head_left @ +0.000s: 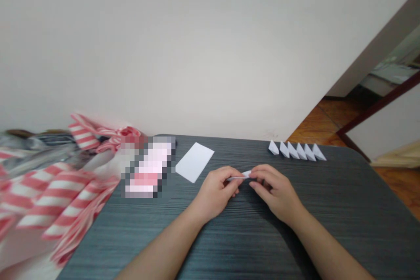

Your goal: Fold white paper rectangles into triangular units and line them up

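Note:
My left hand [215, 192] and my right hand [274, 192] meet above the middle of the dark grey wood-grain table [331, 210]. Between their fingertips they pinch a small folded strip of white paper [238, 177], mostly hidden by my fingers. A flat white paper rectangle [194, 162] lies on the table just beyond and left of my left hand, not touching it. Farther right, near the back edge, stands a tight row of several folded white paper triangles [297, 151].
A pixelated pink and white object [147, 166] lies at the table's back left. Red-and-white striped cloth [55, 197] is heaped past the left edge. A pale wall rises behind the table, and an orange wooden floor [331, 118] shows beyond the right corner.

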The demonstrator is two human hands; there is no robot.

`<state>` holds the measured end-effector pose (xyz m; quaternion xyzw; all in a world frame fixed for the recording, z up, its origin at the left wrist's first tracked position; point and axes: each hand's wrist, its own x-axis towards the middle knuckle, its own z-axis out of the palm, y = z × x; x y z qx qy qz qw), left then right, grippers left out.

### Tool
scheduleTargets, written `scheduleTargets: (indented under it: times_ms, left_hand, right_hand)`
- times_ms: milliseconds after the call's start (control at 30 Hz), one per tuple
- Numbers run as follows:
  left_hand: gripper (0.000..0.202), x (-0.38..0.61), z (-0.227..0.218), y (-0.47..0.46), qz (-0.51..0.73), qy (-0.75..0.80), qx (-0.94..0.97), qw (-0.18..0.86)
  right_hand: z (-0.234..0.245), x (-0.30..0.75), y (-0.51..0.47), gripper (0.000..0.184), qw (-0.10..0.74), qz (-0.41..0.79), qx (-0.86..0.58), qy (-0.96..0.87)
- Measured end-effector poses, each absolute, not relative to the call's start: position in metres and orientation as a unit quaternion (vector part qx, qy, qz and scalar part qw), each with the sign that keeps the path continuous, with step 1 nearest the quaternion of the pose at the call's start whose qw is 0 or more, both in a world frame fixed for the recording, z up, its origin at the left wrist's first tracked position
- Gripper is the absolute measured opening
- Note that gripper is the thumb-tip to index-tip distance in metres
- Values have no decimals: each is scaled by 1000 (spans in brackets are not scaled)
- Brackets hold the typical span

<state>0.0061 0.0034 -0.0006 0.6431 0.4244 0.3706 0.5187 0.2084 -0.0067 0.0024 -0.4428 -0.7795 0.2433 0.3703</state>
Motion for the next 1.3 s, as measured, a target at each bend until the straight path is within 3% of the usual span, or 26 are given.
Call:
scheduleTargets:
  times_ms: [300, 1300]
  left_hand:
    - [19, 6, 0, 2, 361, 407, 677, 496]
    - [17, 8, 3, 3, 390, 378, 728, 419]
  right_hand:
    - [5, 207, -6, 7, 364, 250, -449, -777]
    - [4, 205, -4, 15, 366, 241, -420, -795]
